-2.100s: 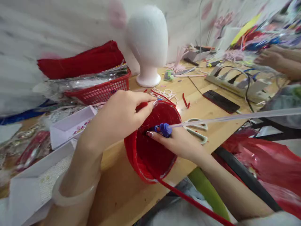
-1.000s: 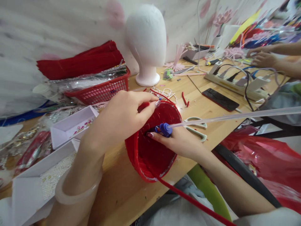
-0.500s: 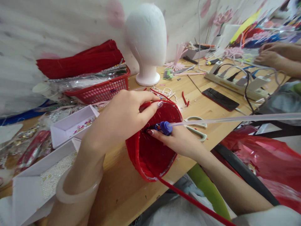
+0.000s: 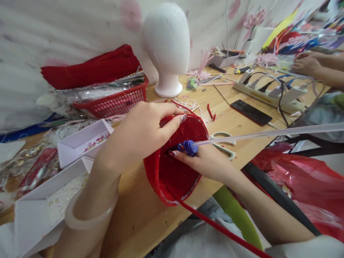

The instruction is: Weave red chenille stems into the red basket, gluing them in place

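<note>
A red, hollow, cap-like piece (image 4: 178,179) lies on its side on the wooden table, its opening turned toward me. My left hand (image 4: 150,129) is closed over its upper left rim, with the thumb at the edge and the other fingertips hidden behind. Inside the opening, my right hand (image 4: 199,159) is wrapped round a blue glue gun (image 4: 189,147), whose nozzle is hidden in the piece. A long clear glue stick (image 4: 258,135) sticks out of the gun's back toward the right. From the lower rim a red fuzzy strip (image 4: 215,224) trails down across my lap.
Behind stands a white foam head (image 4: 168,46), beside a red basket (image 4: 113,102) of red strips. White boxes (image 4: 29,222) with beads are at left. Scissors (image 4: 228,152), a phone (image 4: 251,111) and a power strip (image 4: 263,95) lie right. Another person's hands (image 4: 309,64) are far right.
The glue gun's back end has tilted slightly, so the glue stick's far end sits higher. My right hand has shifted a little; my left hand keeps its place on the rim.
</note>
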Motion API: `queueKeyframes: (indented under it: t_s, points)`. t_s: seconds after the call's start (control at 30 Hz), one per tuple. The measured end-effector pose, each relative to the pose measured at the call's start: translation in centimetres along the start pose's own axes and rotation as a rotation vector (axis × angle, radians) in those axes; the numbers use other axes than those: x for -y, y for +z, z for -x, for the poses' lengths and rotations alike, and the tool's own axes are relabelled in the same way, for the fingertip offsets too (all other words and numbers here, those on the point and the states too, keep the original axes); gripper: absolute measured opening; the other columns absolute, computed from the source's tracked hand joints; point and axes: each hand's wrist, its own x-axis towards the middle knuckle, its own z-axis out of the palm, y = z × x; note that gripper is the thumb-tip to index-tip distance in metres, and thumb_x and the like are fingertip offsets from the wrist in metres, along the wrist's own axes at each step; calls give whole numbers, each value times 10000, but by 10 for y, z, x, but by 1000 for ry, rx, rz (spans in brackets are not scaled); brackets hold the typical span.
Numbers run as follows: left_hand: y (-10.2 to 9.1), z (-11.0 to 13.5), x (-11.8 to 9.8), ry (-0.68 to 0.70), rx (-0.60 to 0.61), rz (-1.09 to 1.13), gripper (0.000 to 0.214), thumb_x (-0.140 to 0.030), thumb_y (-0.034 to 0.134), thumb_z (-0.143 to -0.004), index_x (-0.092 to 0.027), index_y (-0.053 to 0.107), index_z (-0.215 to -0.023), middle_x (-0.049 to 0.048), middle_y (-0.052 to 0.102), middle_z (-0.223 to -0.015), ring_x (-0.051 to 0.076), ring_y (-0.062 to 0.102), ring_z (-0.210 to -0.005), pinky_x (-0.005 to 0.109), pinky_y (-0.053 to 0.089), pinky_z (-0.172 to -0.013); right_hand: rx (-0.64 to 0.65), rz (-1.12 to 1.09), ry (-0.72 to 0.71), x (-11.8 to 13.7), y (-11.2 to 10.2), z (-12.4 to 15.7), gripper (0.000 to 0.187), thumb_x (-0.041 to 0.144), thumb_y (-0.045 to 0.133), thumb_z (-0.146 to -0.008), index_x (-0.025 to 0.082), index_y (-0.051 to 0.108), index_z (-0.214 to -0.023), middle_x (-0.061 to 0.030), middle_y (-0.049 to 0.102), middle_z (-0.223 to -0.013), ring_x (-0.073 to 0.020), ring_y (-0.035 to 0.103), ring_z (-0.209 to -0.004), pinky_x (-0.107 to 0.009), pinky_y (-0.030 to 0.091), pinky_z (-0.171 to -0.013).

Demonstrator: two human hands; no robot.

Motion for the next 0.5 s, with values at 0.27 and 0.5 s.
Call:
queueKeyframes:
  t_s: [0.27, 0.5]
  points:
    - [0, 0, 1, 9, 2, -18, 351, -325, 438, -946, -260, 711, -1158, -9, 738, -1144, 192, 675, -988, 282, 501, -852, 8, -7, -25, -1, -1, 4, 340, 569, 588, -868, 240, 640, -795, -33, 734, -940, -225, 650, -845, -315, 467, -711]
    - [-2, 0, 0, 16, 10, -27, 358, -331, 442, -942, -261, 707, -1172, -6, 750, -1103, 198, 677, -971, 297, 501, -873, 21, -42, -8, -1, -1, 4, 395, 570, 536, -896, 229, 611, -711, -5, 680, -688, -181, 610, -655, -297, 435, -613]
